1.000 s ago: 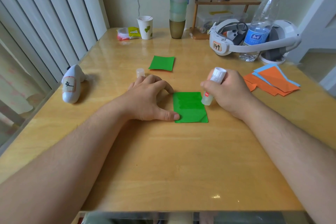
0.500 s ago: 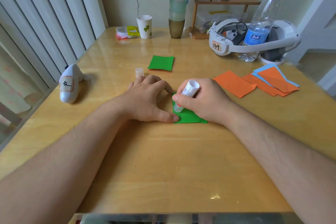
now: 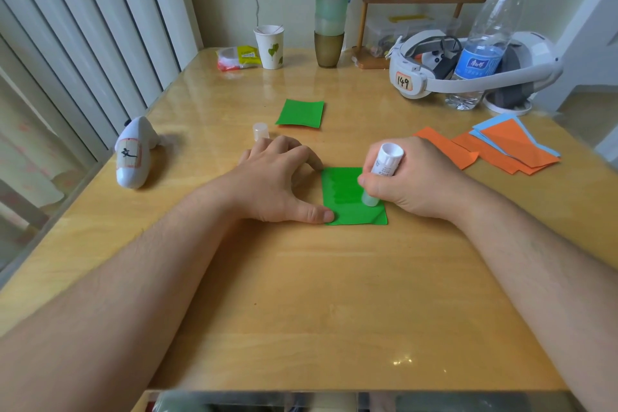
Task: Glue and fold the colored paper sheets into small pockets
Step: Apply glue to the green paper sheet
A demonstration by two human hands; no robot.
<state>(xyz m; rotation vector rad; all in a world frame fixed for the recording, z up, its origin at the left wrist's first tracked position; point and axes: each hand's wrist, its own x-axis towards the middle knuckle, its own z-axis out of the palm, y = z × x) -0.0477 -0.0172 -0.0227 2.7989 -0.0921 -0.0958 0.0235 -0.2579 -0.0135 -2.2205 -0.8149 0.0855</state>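
Paper [image 3: 344,197]; headset label [image 3: 403,81] "149".

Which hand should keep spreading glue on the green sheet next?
Right. The right hand already grips the glue stick, tip down on the green sheet. The left hand presses the sheet's left edge flat and is probably best kept there as the anchor.
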